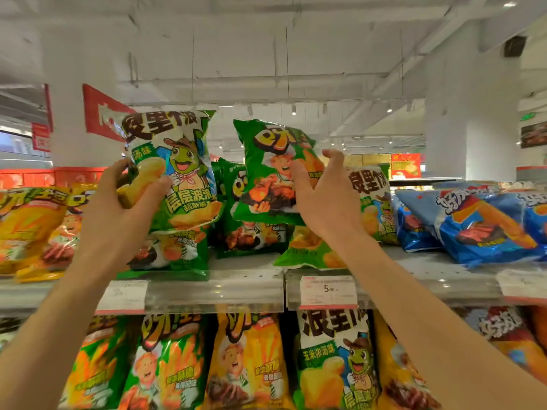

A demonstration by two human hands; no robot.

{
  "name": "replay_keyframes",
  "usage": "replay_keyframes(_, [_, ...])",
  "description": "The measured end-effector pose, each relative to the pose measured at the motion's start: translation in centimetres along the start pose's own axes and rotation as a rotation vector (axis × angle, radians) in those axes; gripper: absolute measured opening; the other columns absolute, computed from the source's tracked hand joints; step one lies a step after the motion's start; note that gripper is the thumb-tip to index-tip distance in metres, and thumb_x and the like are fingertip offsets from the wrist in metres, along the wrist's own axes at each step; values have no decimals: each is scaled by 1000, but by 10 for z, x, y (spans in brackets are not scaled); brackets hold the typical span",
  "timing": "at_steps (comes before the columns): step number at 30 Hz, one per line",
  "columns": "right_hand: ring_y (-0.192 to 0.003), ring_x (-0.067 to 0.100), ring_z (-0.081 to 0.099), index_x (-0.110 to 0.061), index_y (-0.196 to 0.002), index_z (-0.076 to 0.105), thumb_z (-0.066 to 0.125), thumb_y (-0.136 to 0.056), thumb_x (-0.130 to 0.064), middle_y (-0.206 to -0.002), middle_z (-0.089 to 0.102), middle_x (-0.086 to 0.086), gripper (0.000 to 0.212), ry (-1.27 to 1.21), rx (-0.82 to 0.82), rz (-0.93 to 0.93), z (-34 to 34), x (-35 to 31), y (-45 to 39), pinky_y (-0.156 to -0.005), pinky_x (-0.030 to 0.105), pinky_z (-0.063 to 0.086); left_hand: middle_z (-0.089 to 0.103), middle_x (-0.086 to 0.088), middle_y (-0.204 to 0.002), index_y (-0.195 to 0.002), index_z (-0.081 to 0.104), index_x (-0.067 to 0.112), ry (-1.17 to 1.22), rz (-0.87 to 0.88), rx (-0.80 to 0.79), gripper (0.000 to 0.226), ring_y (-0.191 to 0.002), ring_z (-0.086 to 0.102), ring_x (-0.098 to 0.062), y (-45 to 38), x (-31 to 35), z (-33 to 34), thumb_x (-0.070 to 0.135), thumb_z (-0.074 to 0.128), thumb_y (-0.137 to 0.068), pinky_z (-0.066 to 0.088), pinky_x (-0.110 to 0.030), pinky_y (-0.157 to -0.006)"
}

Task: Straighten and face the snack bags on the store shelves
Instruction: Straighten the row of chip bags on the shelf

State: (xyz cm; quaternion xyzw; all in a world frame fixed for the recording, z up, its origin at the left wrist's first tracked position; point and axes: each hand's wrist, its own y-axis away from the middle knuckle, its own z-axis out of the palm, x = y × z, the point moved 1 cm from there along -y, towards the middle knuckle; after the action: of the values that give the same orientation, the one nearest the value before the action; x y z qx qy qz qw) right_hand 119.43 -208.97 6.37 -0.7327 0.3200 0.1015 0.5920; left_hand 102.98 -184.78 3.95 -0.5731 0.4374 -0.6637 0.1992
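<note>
My left hand (130, 193) grips the frog bag (174, 170) by its side, raised over the top shelf (213, 287). My right hand (322, 190) pinches the green chef bag (266, 173) at its edge. I should set each upright, fronts out. My palms hide the grips; the blue bags (479, 226) are blurred.

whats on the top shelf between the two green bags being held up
In the head view, between the frog bag in the left hand and the chicken bag in the right hand, another green chicken bag stands further back.
</note>
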Motion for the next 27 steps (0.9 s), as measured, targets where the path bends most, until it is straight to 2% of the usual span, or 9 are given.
replay_keyframes(2, [-103, 30, 63, -20, -149, 25, 40, -103, -59, -140, 51, 12, 62, 20, -29, -25, 20, -10, 2, -79, 39, 48, 53, 17, -128, -147, 39, 43, -16, -8, 3, 80, -102, 59, 2, -3, -7, -8, 79, 62, -79, 53, -34, -81])
replay_keyframes(5, [-110, 38, 63, -20, -153, 21, 37, -104, -58, -143, 45, 15, 63, 87, -99, -45, 47, -17, 12, -75, 38, 41, 53, 17, -129, -147, 40, 41, -23, -23, 25, 76, -101, 60, 1, -4, -16, -17, 75, 63, -83, 51, -26, -75])
replay_keyframes(10, [-112, 45, 58, -29, -154, 16, 38, -105, -54, -137, 40, 21, 60, 268, -260, -155, 73, -20, 39, -80, 51, 56, 52, 21, -118, -148, 38, 40, -45, -45, -2, 76, -99, 56, 1, -3, -25, -23, 73, 62, -84, 48, -26, -78])
replay_keyframes(13, [-106, 45, 58, -31, -155, 17, 36, -105, -53, -132, 40, 22, 57, 256, -264, -170, 78, -26, 41, -76, 49, 53, 51, 21, -117, -149, 38, 37, -71, -26, -13, 73, -93, 52, 8, -2, -27, -22, 68, 64, -87, 41, -18, -71])
replay_keyframes(17, [-105, 45, 59, -29, -155, 15, 32, -105, -56, -133, 39, 22, 60, 258, -299, -145, 85, -25, 44, -81, 52, 56, 51, 17, -122, -150, 38, 37, -88, -27, -18, 74, -92, 52, 7, -2, -29, -19, 67, 64, -88, 39, -17, -69])
replay_keyframes(21, [-123, 42, 48, -28, -159, 15, 15, -104, -55, -154, 29, 18, 62, 353, -414, -152, 94, -16, 45, -77, 44, 47, 52, 16, -123, -151, 37, 37, -88, -32, -32, 76, -92, 53, 8, -2, -31, -18, 69, 64, -87, 39, -17, -68])
replay_keyframes(23, [-130, 42, 42, -28, -159, 19, 20, -107, -51, -159, 26, 16, 57, 344, -479, -182, 94, -12, 46, -86, 48, 48, 53, 15, -123, -151, 37, 37, -84, -31, -43, 77, -93, 55, 6, -2, -32, -17, 70, 63, -86, 40, -18, -68])
replay_keyframes(25, [-128, 40, 46, -27, -161, 19, 25, -105, -59, -151, 38, 16, 64, 230, -492, -151, 86, -10, 43, -97, 51, 45, 53, 14, -124, -151, 36, 38, -79, -35, -51, 79, -95, 55, 6, -2, -31, -17, 72, 62, -85, 42, -19, -70])
replay_keyframes(27, [-128, 34, 47, -28, -163, 12, 21, -102, -67, -144, 44, 15, 73, 239, -513, -167, 75, -7, 37, -105, 48, 42, 53, 15, -127, -151, 36, 39, -56, -39, -61, 81, -98, 56, 5, -3, -29, -17, 74, 63, -83, 45, -22, -72])
